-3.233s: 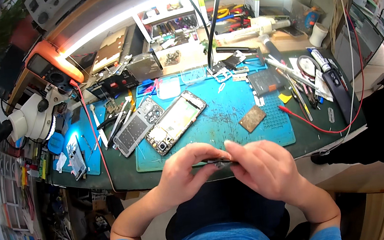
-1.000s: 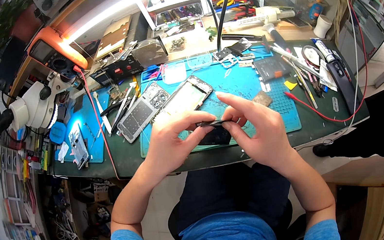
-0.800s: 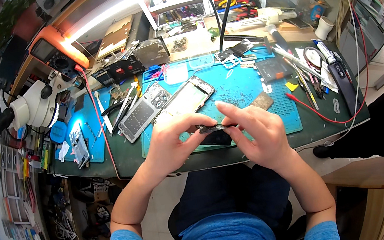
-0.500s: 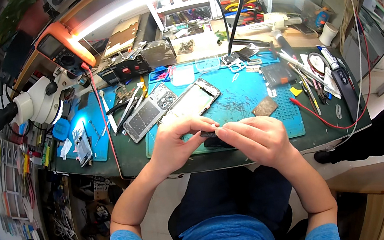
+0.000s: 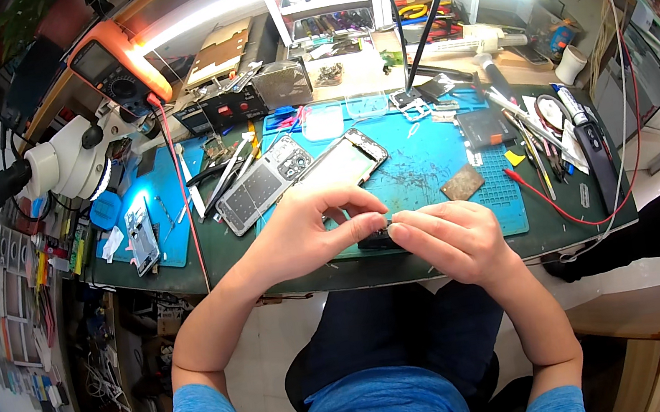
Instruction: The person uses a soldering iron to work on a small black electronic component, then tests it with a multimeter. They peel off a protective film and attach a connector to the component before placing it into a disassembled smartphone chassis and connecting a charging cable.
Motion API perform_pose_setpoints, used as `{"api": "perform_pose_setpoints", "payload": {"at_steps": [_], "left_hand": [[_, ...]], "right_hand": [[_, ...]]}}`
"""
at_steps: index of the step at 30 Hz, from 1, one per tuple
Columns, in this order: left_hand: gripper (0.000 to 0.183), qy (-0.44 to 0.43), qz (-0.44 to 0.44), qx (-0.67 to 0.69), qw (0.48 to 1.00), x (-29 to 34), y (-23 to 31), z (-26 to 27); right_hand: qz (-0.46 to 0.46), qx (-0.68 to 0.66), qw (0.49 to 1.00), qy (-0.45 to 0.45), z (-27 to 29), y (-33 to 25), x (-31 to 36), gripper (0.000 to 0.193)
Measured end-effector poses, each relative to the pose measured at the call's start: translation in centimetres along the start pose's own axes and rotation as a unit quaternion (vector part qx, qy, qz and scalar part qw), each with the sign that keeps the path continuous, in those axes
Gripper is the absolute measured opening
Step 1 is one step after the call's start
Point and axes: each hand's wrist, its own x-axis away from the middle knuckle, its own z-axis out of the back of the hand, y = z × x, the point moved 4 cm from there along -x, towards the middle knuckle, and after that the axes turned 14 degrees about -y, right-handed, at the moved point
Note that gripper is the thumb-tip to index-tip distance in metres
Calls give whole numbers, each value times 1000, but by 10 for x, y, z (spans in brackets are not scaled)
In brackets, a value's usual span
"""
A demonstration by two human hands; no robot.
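Your left hand (image 5: 318, 229): pinching a dark part (image 5: 374, 242)
Your right hand (image 5: 463, 239): pinching its three-o'clock end
Phone frame (image 5: 348, 163): eleven o'clock from you

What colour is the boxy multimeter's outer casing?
The multimeter's outer casing is orange; it shows best in the head view.

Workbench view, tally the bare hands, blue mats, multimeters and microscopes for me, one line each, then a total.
Bare hands: 2, left hand and right hand
Blue mats: 2, larger mat and smaller mat
Multimeters: 1, orange multimeter
Microscopes: 1, white microscope
Total: 6
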Motion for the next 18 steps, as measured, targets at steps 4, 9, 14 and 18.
{"api": "perform_pose_setpoints", "payload": {"at_steps": [4, 9, 14, 18], "left_hand": [[22, 17, 18, -1, 1000, -2, 2, -1], [25, 29, 24, 36, 999, -2, -1, -3], [30, 51, 20, 78, 995, -6, -7, -7], [32, 80, -2, 74, 994, -4, -19, -10]], "right_hand": [[2, -4, 1000, -9, 2, 1, 1, 50], [-30, -48, 998, 12, -5, 5, 7, 50], [-92, -112, 989, 20, -7, 10, 12, 53], [-159, -189, 968, 39, -10, 11, 13, 53]]}}
